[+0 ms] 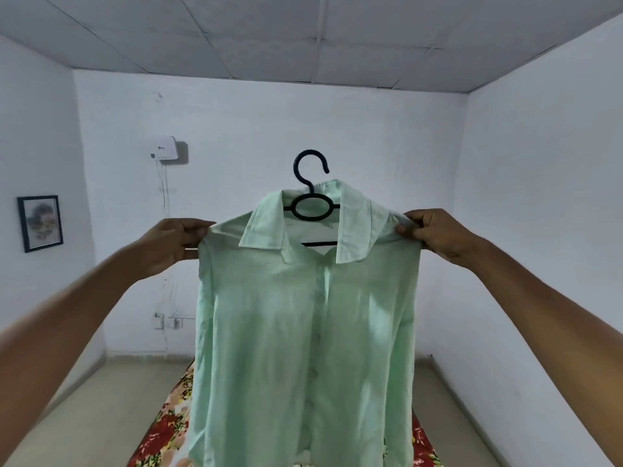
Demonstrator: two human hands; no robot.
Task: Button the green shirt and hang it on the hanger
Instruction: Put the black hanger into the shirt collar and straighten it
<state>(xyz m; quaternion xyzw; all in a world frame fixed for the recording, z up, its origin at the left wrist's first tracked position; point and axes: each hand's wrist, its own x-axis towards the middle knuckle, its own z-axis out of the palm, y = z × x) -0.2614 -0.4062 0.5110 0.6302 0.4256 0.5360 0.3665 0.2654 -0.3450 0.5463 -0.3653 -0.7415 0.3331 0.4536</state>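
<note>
Person holds the green shirt [303,315] up in the air at arm's length, front facing them, both arms stretched out. Shirt is on the black hanger [312,197]: hook sticks up above the collar, the oval neck piece and a bar show inside the open collar. Front placket runs down the middle and looks closed below the collar; single buttons are hard to make out through the thin fabric.

Left hand [175,241] pinches the shirt's shoulder on that side, fingers curled round the fabric edge. Right hand [435,234] does the same at the other shoulder, thumb and fingers clamped on the seam. Both hands sit level, well apart, with the shirt stretched between them. Cannot tell if they also grip the hanger ends under the cloth.

Shirt hem hangs down over a floral bed cover [165,429], red and cream, low in view. Back wall has a white box unit [165,148] with a cable below it, and a framed picture [40,222] hangs on the side wall.
</note>
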